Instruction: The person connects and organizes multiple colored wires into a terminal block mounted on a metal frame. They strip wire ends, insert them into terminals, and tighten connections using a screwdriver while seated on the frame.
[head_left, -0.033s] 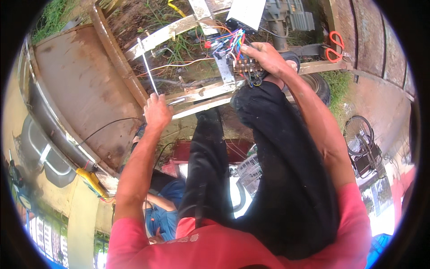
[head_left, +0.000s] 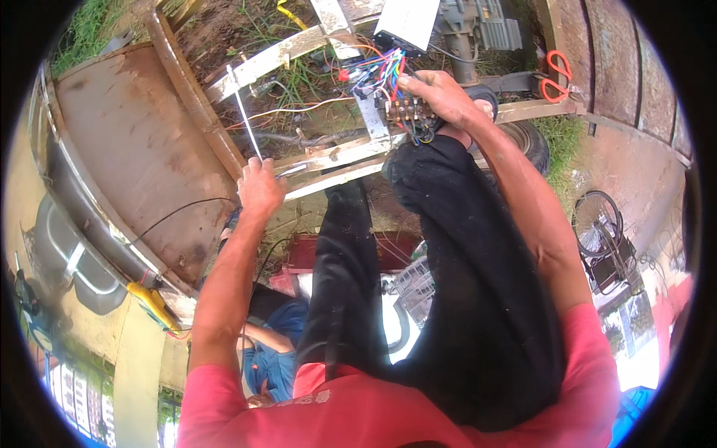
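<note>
My left hand (head_left: 261, 184) closes round the lower end of a thin white rod (head_left: 243, 112) at a pale metal frame beam (head_left: 336, 157); a short silvery piece (head_left: 293, 170) sticks out beside it. My right hand (head_left: 441, 97) grips a bunch of coloured wires (head_left: 385, 67) along with a dark terminal block (head_left: 403, 110), above my bent right knee (head_left: 418, 172). A white-lidded box (head_left: 407, 21) sits just beyond the wires. Whatever lies under my right fingers is partly hidden.
A rusty panel (head_left: 119, 127), yellow meter (head_left: 153, 302) and person in blue (head_left: 272, 362) are left and below. A motor (head_left: 470, 33), orange-handled tool (head_left: 556, 75), tyre (head_left: 534, 145) and bicycle wheel (head_left: 597, 216) are right. Grass (head_left: 299, 89) shows through the frame.
</note>
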### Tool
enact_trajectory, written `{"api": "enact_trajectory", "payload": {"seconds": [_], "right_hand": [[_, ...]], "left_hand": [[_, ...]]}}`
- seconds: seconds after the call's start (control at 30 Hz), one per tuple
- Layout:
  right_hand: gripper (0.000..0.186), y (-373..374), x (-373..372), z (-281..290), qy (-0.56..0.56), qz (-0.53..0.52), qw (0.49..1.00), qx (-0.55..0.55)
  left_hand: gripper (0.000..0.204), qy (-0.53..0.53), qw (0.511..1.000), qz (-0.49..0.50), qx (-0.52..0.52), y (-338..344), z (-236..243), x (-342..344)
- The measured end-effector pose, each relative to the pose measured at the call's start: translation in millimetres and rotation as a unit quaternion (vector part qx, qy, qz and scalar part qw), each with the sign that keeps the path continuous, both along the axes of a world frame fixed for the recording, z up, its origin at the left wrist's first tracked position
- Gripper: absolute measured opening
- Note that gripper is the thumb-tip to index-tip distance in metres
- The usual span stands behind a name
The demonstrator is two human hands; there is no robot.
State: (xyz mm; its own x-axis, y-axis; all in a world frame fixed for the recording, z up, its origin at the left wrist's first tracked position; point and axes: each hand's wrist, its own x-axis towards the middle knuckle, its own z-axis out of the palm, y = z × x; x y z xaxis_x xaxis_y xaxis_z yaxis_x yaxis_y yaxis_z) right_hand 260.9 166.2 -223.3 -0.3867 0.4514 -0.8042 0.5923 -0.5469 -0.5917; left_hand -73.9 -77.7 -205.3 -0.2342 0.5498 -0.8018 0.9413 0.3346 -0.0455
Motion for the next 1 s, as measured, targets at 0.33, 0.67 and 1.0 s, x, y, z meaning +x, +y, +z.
{"api": "enact_trajectory", "payload": {"seconds": [0.33,0.67,1.0], "right_hand": [[0.054,-2,7,-6,0.021,-0.022,0.999,-0.010],[0.050,-2,6,-4,0.015,-0.017,1.000,0.018],[0.056,1,21,5,0.021,0.031,0.993,0.109]], "left_hand": [[0.033,-0.203,0.942,0.208,0.167,54,33,30],[0.037,-0.374,0.829,0.389,0.148,153,9,154],[0.027,-0.435,0.800,0.358,0.206,140,12,175]]}}
